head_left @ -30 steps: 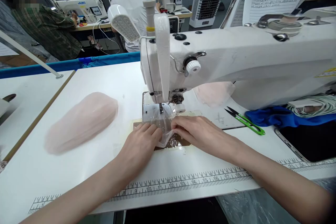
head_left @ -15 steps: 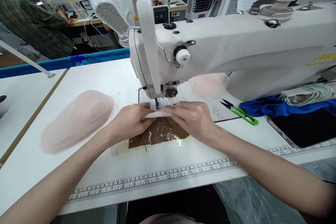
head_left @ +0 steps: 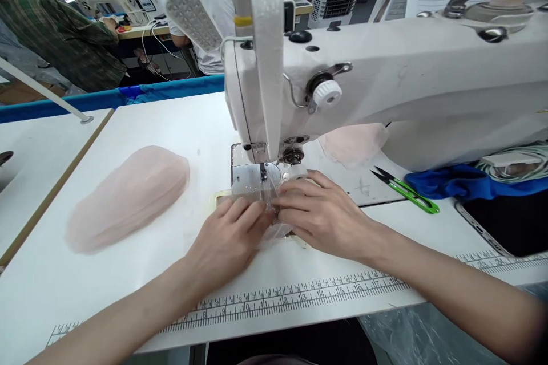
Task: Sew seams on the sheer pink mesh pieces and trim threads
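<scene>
A white sewing machine (head_left: pixel 385 85) stands on the white table (head_left: pixel 149 125), its needle (head_left: pixel 262 174) over the metal plate. My left hand (head_left: pixel 226 239) and my right hand (head_left: pixel 321 214) lie side by side just in front of the needle. Their fingers press flat on a small sheer pale piece of fabric (head_left: pixel 274 222) that runs up to the presser foot. The brown taped patch under them is almost covered by both hands.
A stack of pale pink fabric pieces (head_left: pixel 128 197) lies at the left, another pink piece (head_left: pixel 353 142) behind the machine arm. Green thread snips (head_left: pixel 406 191) and blue cloth (head_left: pixel 462 185) sit at the right. A ruler strip (head_left: pixel 299 293) lines the near edge. Other people work at machines behind.
Half a second ago both hands held the small fabric piece lifted in a pinch near the needle. Now they have come down and press it flat on the table.
</scene>
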Available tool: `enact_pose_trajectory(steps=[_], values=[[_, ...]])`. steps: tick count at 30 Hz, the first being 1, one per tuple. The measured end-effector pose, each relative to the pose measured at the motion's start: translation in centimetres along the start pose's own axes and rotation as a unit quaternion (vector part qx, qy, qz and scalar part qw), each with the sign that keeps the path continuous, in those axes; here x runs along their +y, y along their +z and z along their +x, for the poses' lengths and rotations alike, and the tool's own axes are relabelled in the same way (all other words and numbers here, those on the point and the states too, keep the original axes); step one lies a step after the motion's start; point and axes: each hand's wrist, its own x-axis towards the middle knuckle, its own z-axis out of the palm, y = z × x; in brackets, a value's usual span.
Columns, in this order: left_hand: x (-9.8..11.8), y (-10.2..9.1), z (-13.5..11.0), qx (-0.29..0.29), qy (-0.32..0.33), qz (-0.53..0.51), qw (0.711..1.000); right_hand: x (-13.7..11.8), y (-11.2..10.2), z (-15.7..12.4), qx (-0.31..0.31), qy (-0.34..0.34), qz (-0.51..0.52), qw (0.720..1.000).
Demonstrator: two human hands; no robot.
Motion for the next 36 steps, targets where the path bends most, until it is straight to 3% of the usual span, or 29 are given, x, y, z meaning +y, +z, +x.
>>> enact_pose_trajectory(steps=[4,15,36], values=[[0.9,0.2,-0.6,-0.016,-0.002,0.041,0.999,0.0,0.1,-0.1,-0.011,0.004,0.018,1.0],[0.3,0.6,-0.9,-0.031,-0.004,0.013,0.999,0.1,0.4,-0.1,-0.006,0.01,0.02,1.0],[-2.8,2.0,0.8,0.0,-0.039,0.001,0.999,2.2,2.3,0.9,0.026,0.018,-0.063,0.998]])
